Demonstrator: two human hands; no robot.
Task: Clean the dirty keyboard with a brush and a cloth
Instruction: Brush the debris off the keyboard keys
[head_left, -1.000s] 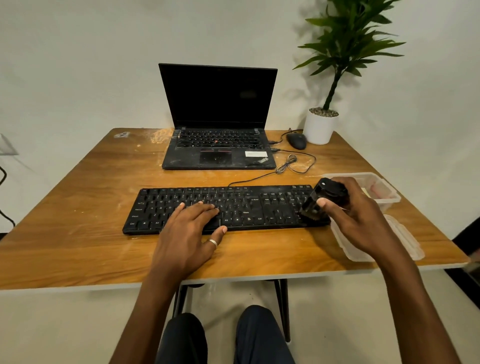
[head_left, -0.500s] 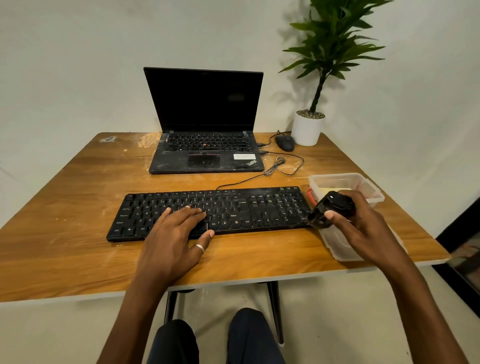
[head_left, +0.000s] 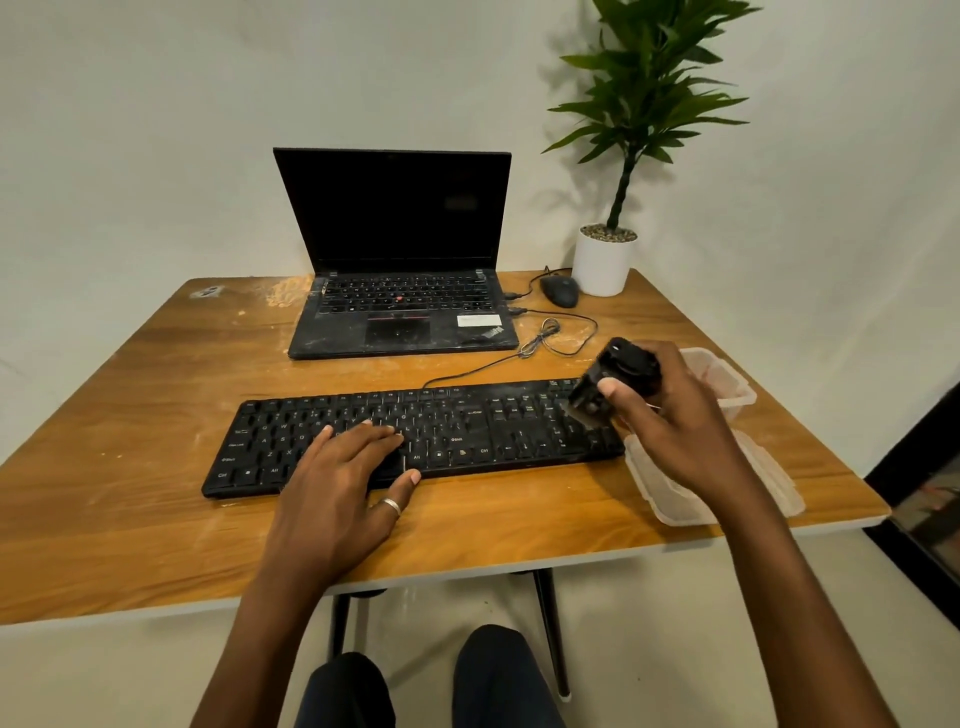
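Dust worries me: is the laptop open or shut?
Open: the laptop has its lid raised, dark screen and keys showing.

Laptop (head_left: 400, 291), mouse (head_left: 560, 291), potted plant (head_left: 605, 262)

The scuffed wooden tabletop (head_left: 130, 415) carries a black keyboard (head_left: 467, 431) under the fingers of the left hand (head_left: 337, 493), with an open laptop (head_left: 400, 317) beyond that hand. Well past the right hand (head_left: 675, 421) sit a mouse (head_left: 560, 291) and a white plant pot (head_left: 602, 265). A clear container (head_left: 732, 387) lies just beyond this hand, and a clear lid (head_left: 774, 488) lies beneath its wrist.
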